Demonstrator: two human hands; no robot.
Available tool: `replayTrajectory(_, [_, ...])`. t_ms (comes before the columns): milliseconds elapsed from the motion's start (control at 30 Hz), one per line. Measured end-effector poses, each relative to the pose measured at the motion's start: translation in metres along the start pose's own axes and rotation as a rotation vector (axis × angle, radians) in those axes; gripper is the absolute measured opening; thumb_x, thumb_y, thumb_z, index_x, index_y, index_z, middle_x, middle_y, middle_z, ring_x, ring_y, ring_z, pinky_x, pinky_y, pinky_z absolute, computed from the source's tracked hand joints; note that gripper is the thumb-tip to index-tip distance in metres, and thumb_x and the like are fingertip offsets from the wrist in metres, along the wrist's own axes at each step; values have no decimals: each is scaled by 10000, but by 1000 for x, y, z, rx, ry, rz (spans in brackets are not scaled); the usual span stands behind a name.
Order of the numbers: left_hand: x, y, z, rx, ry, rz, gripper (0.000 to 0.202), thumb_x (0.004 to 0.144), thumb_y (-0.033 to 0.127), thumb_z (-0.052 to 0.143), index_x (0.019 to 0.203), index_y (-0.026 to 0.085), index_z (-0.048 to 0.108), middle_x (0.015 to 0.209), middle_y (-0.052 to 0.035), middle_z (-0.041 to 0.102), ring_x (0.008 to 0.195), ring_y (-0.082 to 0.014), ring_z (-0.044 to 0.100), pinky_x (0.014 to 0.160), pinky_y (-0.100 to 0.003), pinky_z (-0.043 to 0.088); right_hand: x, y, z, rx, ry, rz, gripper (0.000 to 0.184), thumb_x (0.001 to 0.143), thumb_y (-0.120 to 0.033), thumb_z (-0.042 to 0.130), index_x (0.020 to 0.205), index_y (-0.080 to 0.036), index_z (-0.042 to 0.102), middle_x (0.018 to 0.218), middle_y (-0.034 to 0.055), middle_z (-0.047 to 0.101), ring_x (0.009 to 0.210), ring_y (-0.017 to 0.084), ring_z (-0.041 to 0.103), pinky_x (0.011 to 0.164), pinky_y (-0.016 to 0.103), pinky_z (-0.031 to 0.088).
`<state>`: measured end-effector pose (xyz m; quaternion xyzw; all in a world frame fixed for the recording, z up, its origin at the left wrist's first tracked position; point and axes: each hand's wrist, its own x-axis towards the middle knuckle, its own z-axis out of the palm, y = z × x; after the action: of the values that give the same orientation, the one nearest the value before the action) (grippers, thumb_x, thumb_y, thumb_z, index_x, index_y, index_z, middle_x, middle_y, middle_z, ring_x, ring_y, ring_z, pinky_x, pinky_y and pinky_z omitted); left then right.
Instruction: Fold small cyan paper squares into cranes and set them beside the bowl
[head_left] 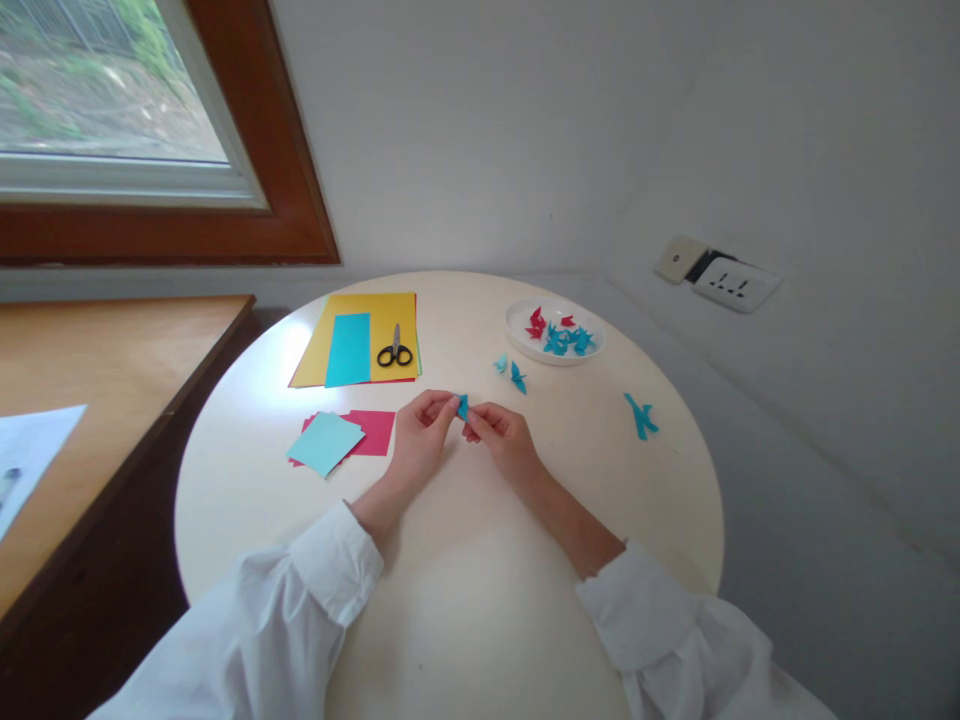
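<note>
A small folded piece of blue paper [463, 407] is pinched between both hands above the middle of the round table. My left hand [424, 432] grips its left side with thumb and forefinger. From the other side my right hand [504, 436] pinches it, fingers curled. The fingertips hide part of the fold, so its exact shape is unclear. Just beyond my right hand lie a blue paper crane [518, 377] and a smaller pale-blue folded piece [501, 365].
A white plate [517, 345] holds red and blue paper cranes. Black-handled scissors [395, 348] and a blue paper strip [349, 350] rest on yellow sheets [311, 365]. Light-blue squares [326, 443] overlap pink paper [379, 433] at left. Blue scraps [642, 416] lie right on the round table [465, 620].
</note>
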<state>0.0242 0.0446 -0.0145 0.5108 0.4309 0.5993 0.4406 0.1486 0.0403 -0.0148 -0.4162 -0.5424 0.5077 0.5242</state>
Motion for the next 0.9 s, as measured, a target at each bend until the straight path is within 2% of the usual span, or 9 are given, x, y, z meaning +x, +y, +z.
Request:
replayTrajectory(133, [1,-3,0,34,33,8,219,734,375,608,722,156,592,628,-8,631,586,-118,574,565,-230,440,-1,1,2,-38,-17,8,255,641,-433,647,611,-193,566,530,-26,550,533,118,506,567,275,424])
replayTrajectory(333, [-2,1,1,37,-28,0,248,734,405,610,767,168,543,563,14,601,526,-108,551,503,-209,381,2,3,2,49,109,-18,266,635,-411,656,720,-210,503,568,-32,572,541,121,531,515,248,404])
replayTrajectory(400, [-3,1,1,54,-49,9,251,742,407,604,798,175,527,524,34,570,477,-90,502,465,-197,331,3,3,1,36,117,-36,253,637,-394,654,753,-205,533,596,-25,580,559,121,535,522,247,407])
replayTrajectory(500, [-4,0,0,111,-62,31,234,762,398,585,826,183,517,464,66,495,408,-64,391,426,-195,250,3,3,0,-23,136,-62,206,647,-375,646,699,-192,565,642,-9,587,586,118,535,550,248,416])
replayTrajectory(700, [-8,1,0,140,-77,-1,286,719,429,616,877,202,543,505,48,550,467,-92,472,463,-200,299,4,4,0,-12,162,-36,230,615,-394,674,680,-184,606,632,-4,613,601,130,558,608,278,458])
replayTrajectory(900, [-7,-1,1,147,-106,3,261,757,396,581,927,207,521,490,66,532,449,-82,457,468,-195,305,4,4,-1,96,207,-1,281,543,-334,731,746,-192,599,676,7,653,645,148,605,639,295,488])
